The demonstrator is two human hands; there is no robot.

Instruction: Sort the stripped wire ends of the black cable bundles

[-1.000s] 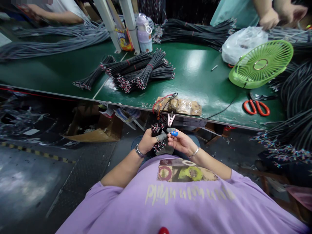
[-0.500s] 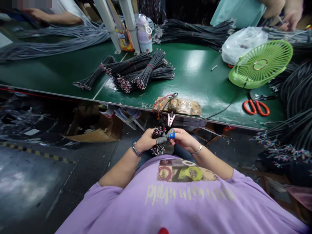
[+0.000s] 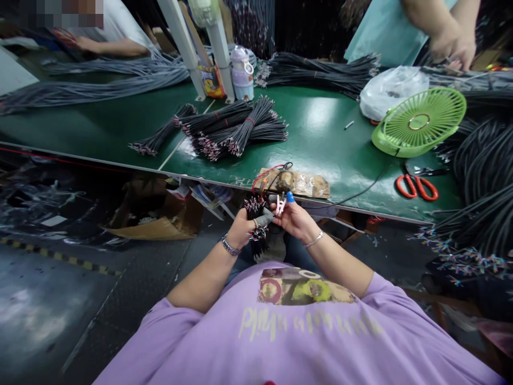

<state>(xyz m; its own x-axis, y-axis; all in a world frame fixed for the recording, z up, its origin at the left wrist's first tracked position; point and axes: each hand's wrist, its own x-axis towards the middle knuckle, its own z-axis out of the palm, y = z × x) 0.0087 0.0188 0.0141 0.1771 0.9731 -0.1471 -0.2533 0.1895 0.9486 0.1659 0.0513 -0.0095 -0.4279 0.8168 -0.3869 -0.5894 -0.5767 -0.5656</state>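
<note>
green table (image 3: 315, 141) spans the background; left hand (image 3: 240, 230) clamps its fingers on a black wire bundle (image 3: 255, 206) before the edge; right hand (image 3: 297, 220) meets a pink clip (image 3: 280, 206), grip untellable; slackening left fingers could scatter the bundle

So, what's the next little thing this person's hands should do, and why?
Perhaps hold the black cable bundle steady in the left hand: that hand has the main grip, while the fingers of the right hand are up at the pink clothespin. Whether they also pinch a cable is too small to tell.
</note>
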